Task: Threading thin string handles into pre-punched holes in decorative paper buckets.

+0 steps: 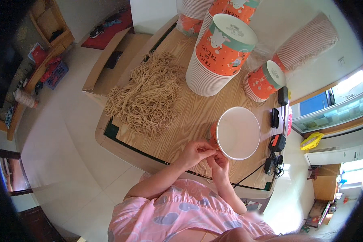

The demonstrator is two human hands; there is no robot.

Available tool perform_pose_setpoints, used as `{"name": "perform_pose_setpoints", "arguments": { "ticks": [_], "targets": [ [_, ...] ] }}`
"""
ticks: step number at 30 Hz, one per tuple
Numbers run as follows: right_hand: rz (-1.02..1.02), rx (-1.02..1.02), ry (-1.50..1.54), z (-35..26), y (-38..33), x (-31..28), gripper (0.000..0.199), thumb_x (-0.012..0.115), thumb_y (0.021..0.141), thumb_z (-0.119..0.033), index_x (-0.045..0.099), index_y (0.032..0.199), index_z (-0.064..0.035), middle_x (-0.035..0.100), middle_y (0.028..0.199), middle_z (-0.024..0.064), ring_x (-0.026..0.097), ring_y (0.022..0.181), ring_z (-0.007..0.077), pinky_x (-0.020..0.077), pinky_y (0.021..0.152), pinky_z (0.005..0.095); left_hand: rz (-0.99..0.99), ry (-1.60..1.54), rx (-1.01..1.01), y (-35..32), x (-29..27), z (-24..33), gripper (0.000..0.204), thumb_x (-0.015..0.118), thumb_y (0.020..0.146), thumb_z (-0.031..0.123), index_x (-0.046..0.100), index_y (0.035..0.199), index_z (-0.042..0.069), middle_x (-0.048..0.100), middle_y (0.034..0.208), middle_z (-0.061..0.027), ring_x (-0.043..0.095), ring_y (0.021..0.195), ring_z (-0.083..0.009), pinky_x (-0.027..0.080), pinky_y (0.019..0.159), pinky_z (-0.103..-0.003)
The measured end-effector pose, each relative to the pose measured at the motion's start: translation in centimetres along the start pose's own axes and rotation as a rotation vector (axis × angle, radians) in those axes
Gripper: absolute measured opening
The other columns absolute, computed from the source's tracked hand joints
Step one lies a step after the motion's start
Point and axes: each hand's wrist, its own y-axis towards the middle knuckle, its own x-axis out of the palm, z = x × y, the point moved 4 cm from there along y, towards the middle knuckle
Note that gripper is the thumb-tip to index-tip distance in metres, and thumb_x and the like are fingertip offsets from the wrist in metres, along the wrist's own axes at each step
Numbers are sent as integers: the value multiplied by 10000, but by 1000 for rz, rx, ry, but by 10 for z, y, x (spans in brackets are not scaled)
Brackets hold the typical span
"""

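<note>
Tan string: a thin tan string (207, 163) runs between the two hands, close to the rim of the white paper bucket with an orange outside (237, 133). It hangs down in a small loop toward the pink top.
Left hand: the left hand (195, 152) is closed, with its fingertips pinched on the string. It sits just left of the bucket's rim.
Right hand: the right hand (220, 160) is closed too, pinching the same string right under the rim. The two hands are close together and almost touch.
Bucket: it lies tipped on the wooden surface (189, 117), with its open white mouth facing up at the camera. It is at the near edge, right in front of the person.
String pile: a big messy heap of tan strings (147, 94) lies on the left part of the surface, well apart from the hands.
Bucket stacks: a tall stack of orange and white paper buckets (220, 54) stands behind the open bucket. A shorter stack (264, 80) lies on its side to the right.
Small things: black gadgets with a cord (276, 141) lie at the right edge.
Person: pink sleeves with grey hearts (177, 209) fill the bottom.
Floor: pale tiles (60, 153) are on the left.
</note>
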Motion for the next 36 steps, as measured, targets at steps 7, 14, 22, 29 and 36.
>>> {"name": "perform_pose_setpoints", "arguments": {
  "ticks": [7, 14, 22, 29, 36],
  "targets": [
    [-74, 13, -88, -5, 5, -5, 132, 610, 829, 54, 614, 952, 5, 645, 902, 37, 595, 838, 100, 477, 771, 233, 2, 48, -18, 2, 0, 0, 150, 671, 840, 144, 679, 895, 5, 672, 862, -52, 607, 806, -97, 478, 735, -239],
    [-21, 22, -28, -7, 2, -6, 106, 600, 841, 46, 623, 943, 26, 657, 898, 51, 605, 828, 105, 485, 775, 239, -42, -38, -23, 5, -3, -11, 169, 654, 859, 154, 673, 949, 12, 668, 895, -41, 599, 860, -98, 469, 783, -240],
    [17, 47, -244, -8, -5, -10, 53, 615, 853, 4, 627, 898, 29, 636, 829, 31, 561, 765, 75, 451, 697, 212, -87, 24, -5, 5, 4, -7, 162, 670, 846, 134, 665, 954, 13, 659, 903, -35, 605, 843, -102, 482, 778, -248],
    [25, -64, -178, -16, -3, -6, 53, 626, 852, -21, 628, 879, 25, 612, 784, 6, 536, 742, 70, 432, 668, 211, -39, 53, 40, 7, 1, 1, 147, 691, 827, 131, 674, 919, 17, 655, 868, -49, 609, 807, -102, 494, 737, -246],
    [40, -31, -416, -14, -7, -14, 83, 602, 856, -23, 639, 903, 35, 603, 748, 28, 553, 715, 85, 442, 654, 223, -24, 99, 51, 6, 4, 4, 117, 691, 817, 90, 676, 904, 12, 656, 861, -71, 620, 779, -115, 508, 710, -255]
  ]
}}
